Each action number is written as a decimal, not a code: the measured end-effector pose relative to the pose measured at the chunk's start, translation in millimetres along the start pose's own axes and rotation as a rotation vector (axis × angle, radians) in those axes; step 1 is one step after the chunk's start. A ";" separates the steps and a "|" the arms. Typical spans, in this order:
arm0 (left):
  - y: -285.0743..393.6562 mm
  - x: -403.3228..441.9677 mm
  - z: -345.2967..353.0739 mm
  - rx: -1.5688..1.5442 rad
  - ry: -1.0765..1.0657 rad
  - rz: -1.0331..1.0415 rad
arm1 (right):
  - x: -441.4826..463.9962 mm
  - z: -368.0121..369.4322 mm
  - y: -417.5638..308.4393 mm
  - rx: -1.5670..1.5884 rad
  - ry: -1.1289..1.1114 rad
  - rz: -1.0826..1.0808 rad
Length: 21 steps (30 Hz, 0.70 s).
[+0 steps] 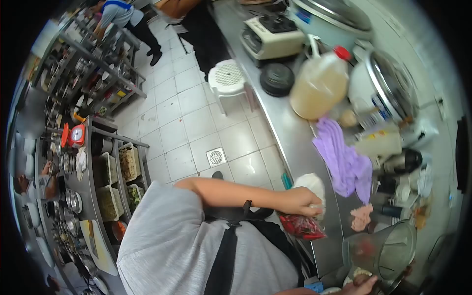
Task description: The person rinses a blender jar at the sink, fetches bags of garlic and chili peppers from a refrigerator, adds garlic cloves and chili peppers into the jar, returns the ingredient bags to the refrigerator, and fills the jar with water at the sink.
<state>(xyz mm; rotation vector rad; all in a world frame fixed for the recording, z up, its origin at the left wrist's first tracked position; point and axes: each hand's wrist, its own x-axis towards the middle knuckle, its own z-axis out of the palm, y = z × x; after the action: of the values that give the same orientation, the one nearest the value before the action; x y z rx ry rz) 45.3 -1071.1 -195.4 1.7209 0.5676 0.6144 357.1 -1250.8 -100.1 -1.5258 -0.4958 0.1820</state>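
Observation:
My left hand point(306, 201) is closed around the gathered neck of a clear plastic bag point(302, 227), which hangs at the counter's near edge. Red pieces, perhaps chillies, fill the bag, and its pale upper part point(309, 183) sticks out past my fist. Low at the right, my right hand point(361, 286) shows only in part, with its fingers curled next to a clear blender jar point(386, 248). Something reddish shows through the jar's side. What those fingers hold is hidden.
On the steel counter point(290, 142) are a purple cloth point(341, 160), a red-capped jug point(322, 83), a blender base point(270, 37) and lidded cookers point(381, 88). A white stool point(227, 78) stands on the floor. Shelving with food tubs point(109, 202) lines the left; other people point(118, 17) stand farther off.

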 end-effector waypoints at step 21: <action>-129.1 -464.2 -579.0 -0.430 1.819 -0.146 | -442.3 688.4 -53.8 0.186 -1.553 0.216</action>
<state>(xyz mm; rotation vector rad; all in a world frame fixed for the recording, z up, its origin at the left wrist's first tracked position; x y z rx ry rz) -692.5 -932.0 -255.9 0.2866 1.5684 1.9571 -333.7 -812.4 -154.9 -0.9894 -1.4441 1.5816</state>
